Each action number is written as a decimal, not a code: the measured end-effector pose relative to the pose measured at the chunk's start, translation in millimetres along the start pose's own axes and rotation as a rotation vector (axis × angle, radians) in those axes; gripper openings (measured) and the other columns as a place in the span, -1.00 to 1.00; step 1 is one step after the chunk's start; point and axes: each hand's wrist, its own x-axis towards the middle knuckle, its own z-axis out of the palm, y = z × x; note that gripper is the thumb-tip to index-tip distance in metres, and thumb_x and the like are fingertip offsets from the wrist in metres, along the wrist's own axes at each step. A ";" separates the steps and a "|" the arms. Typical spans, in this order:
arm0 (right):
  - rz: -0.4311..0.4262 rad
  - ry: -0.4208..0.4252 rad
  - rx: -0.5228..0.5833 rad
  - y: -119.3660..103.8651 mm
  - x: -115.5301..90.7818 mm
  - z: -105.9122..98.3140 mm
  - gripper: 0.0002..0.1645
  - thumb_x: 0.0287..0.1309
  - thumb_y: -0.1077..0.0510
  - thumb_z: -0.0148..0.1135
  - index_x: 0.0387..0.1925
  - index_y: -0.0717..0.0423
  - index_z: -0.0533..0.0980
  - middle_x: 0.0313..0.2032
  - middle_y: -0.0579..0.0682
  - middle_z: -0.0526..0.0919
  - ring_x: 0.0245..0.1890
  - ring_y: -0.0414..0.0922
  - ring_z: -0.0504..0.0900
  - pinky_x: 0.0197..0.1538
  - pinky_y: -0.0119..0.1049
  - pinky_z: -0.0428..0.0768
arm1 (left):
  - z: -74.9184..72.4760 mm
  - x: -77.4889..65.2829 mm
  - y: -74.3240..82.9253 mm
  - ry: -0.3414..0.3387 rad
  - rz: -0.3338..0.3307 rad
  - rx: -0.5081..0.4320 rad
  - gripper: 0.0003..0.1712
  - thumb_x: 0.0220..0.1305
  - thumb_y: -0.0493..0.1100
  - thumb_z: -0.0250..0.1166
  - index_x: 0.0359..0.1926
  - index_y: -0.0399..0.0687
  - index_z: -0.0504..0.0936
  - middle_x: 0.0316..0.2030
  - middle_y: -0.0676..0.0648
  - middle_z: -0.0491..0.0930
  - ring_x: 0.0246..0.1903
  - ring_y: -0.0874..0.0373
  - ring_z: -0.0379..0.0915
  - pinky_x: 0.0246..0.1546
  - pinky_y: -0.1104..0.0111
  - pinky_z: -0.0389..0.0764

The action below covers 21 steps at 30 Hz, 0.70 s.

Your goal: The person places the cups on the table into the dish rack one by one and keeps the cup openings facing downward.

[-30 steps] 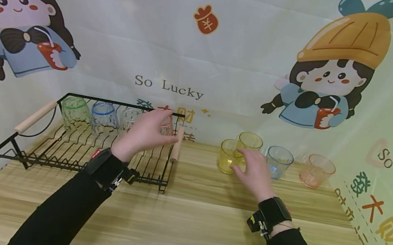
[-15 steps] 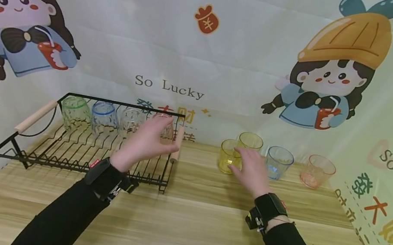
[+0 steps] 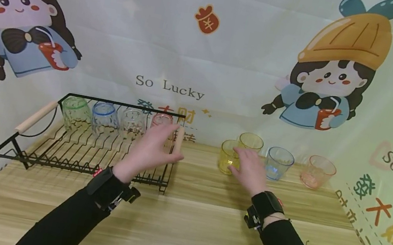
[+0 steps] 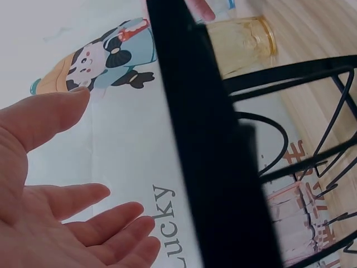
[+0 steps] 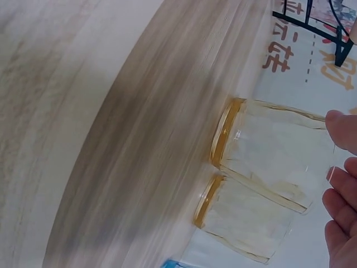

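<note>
My left hand (image 3: 153,145), holding nothing, hovers over the right end of a black wire dish rack (image 3: 54,165), close to its wooden handle (image 3: 178,141). Behind it a pink-rimmed glass (image 3: 162,120) stands in the rack, partly hidden. In the left wrist view the fingers (image 4: 114,226) are extended and apart from the thumb. My right hand (image 3: 251,171) is at the front yellow glass (image 3: 227,159), thumb and fingers spread near its rim. Whether they touch it I cannot tell. Another yellow glass (image 3: 252,140) stands right behind.
Green-rimmed (image 3: 76,112), blue-rimmed (image 3: 104,119) and clear (image 3: 131,122) glasses line the back of the rack. Right of the yellow glasses, a blue glass (image 3: 279,164) and a pink glass (image 3: 317,173) stand on the wooden table (image 3: 192,235). A printed cloth (image 3: 230,67) hangs behind.
My left hand has drawn back toward me and slightly right, so more of the pink-rimmed glass shows. My right hand has shifted slightly left beside the front yellow glass.
</note>
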 end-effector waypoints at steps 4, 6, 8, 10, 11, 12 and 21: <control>-0.011 0.001 -0.022 -1.9 1.8 2.3 -0.32 -0.02 0.08 0.42 0.15 0.19 0.42 0.04 0.17 0.58 0.11 0.11 0.48 0.20 -0.03 0.47 | 2.6 -2.0 1.1 0.002 -0.007 -0.021 0.01 0.03 0.06 0.42 0.41 -0.15 0.14 0.35 -0.22 0.25 0.33 -0.16 0.15 0.35 -0.05 0.19; -0.023 0.006 -0.035 -2.9 2.6 3.3 -0.33 -0.03 0.09 0.43 0.14 0.19 0.43 0.02 0.16 0.59 0.08 0.10 0.49 0.18 -0.04 0.49 | 3.4 -2.8 1.9 0.008 -0.009 -0.027 0.02 0.02 0.06 0.44 0.41 -0.14 0.14 0.34 -0.22 0.26 0.32 -0.15 0.17 0.35 -0.05 0.20; -0.031 0.010 -0.046 -3.8 3.3 4.1 -0.34 -0.03 0.11 0.43 0.13 0.19 0.44 0.01 0.16 0.59 0.06 0.09 0.50 0.15 -0.05 0.51 | 4.2 -3.4 2.4 0.016 -0.004 -0.033 0.02 0.00 0.04 0.45 0.41 -0.14 0.14 0.32 -0.22 0.28 0.29 -0.15 0.21 0.34 -0.04 0.22; -0.038 0.011 -0.060 -4.2 4.0 5.1 -0.34 -0.04 0.13 0.43 0.13 0.19 0.44 0.01 0.15 0.59 0.06 0.08 0.50 0.15 -0.07 0.52 | 5.1 -3.9 2.8 0.027 0.004 -0.038 0.03 -0.01 0.02 0.46 0.41 -0.15 0.15 0.30 -0.21 0.32 0.27 -0.14 0.25 0.33 -0.03 0.25; -0.041 0.012 -0.066 -4.2 4.4 5.7 -0.34 -0.04 0.13 0.43 0.13 0.19 0.44 0.02 0.15 0.59 0.06 0.08 0.50 0.15 -0.07 0.52 | 5.4 -4.1 3.0 0.030 0.007 -0.040 0.03 -0.02 0.02 0.47 0.41 -0.15 0.16 0.29 -0.21 0.33 0.26 -0.13 0.26 0.32 -0.02 0.26; -0.042 0.011 -0.072 -4.1 4.9 6.4 -0.34 -0.04 0.14 0.43 0.13 0.19 0.44 0.02 0.15 0.59 0.06 0.08 0.50 0.15 -0.08 0.52 | 5.8 -4.4 3.1 0.031 0.009 -0.041 0.03 -0.02 0.01 0.47 0.41 -0.15 0.16 0.29 -0.20 0.34 0.25 -0.13 0.27 0.32 -0.02 0.27; -0.026 -0.002 -0.069 -6.2 7.4 11.8 -0.35 -0.04 0.19 0.42 0.13 0.20 0.44 0.05 0.15 0.58 0.09 0.08 0.48 0.21 -0.08 0.48 | 8.1 -8.1 6.5 0.028 0.015 -0.028 0.04 -0.01 -0.01 0.47 0.41 -0.20 0.14 0.30 -0.23 0.32 0.27 -0.14 0.25 0.33 0.01 0.27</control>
